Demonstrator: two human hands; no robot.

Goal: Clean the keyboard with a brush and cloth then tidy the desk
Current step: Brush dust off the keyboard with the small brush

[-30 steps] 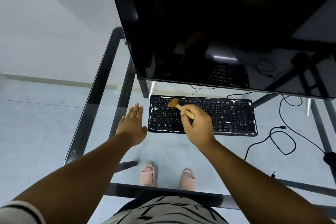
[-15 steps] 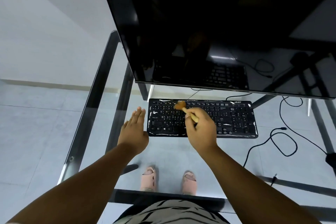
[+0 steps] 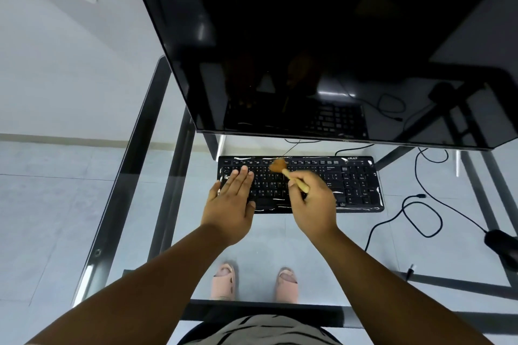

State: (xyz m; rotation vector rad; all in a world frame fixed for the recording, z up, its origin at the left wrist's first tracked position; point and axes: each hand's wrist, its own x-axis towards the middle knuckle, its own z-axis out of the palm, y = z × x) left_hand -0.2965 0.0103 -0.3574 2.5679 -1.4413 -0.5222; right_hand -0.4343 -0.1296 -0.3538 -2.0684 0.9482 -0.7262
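Note:
A black keyboard [image 3: 350, 185] lies on the glass desk [image 3: 134, 176] just under the monitor. My right hand [image 3: 314, 204] grips a small brush [image 3: 283, 169] by its pale wooden handle, and the brown bristles touch the upper key rows near the keyboard's middle. My left hand [image 3: 232, 202] lies flat with straight fingers on the left end of the keyboard, covering those keys. No cloth is in view.
A large dark monitor [image 3: 322, 45] overhangs the desk close above the keyboard. Black cables [image 3: 420, 213] loop at the right toward a black mouse [image 3: 501, 244] by the right edge. My feet in pink sandals [image 3: 224, 280] show through the glass.
My left hand moved right from the bare glass onto the left end of the keyboard. The brush head shifted a little to the right along the upper keys.

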